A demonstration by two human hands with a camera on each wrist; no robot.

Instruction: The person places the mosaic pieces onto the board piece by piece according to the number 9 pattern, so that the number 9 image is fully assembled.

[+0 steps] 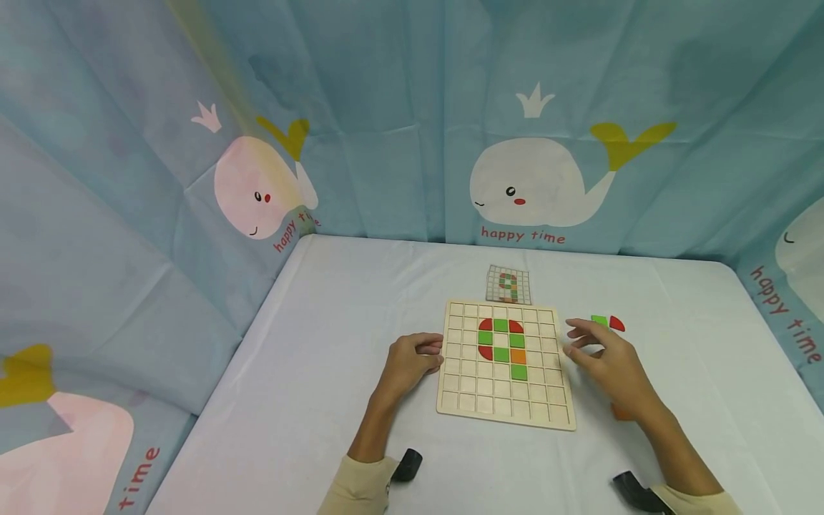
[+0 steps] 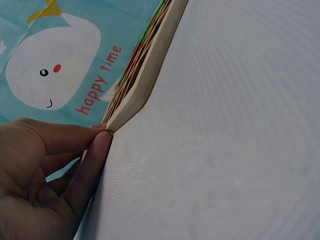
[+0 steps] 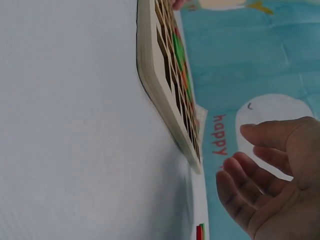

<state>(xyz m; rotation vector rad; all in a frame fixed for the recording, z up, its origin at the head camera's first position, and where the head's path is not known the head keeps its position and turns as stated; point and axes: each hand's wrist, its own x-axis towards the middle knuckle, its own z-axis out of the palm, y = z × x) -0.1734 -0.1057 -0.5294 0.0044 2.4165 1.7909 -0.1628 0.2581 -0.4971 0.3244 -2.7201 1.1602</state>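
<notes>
A square wooden grid board (image 1: pixel 473 390) lies on the table, its far half holding several green squares (image 1: pixel 501 354), red quarter-circle tiles (image 1: pixel 486 353) and one orange square (image 1: pixel 518 356). They form a closed ring with a tail down its right side. At the board's left edge, my left hand (image 1: pixel 407 363) pinches the rim between thumb and finger; the left wrist view shows those fingertips (image 2: pixel 102 142) at the edge. My right hand (image 1: pixel 608 365) hovers beside the right edge, fingers loosely bent and apart, holding nothing. In the right wrist view a gap separates this hand (image 3: pixel 280 180) from the board.
Behind the board lies a small grid card (image 1: pixel 493 286) printed with a similar coloured figure. A loose green tile (image 1: pixel 599 319) and a red quarter-circle piece (image 1: pixel 616 323) lie beyond my right hand. An orange piece (image 1: pixel 621 413) is partly hidden under the right wrist. Printed curtains surround the white table.
</notes>
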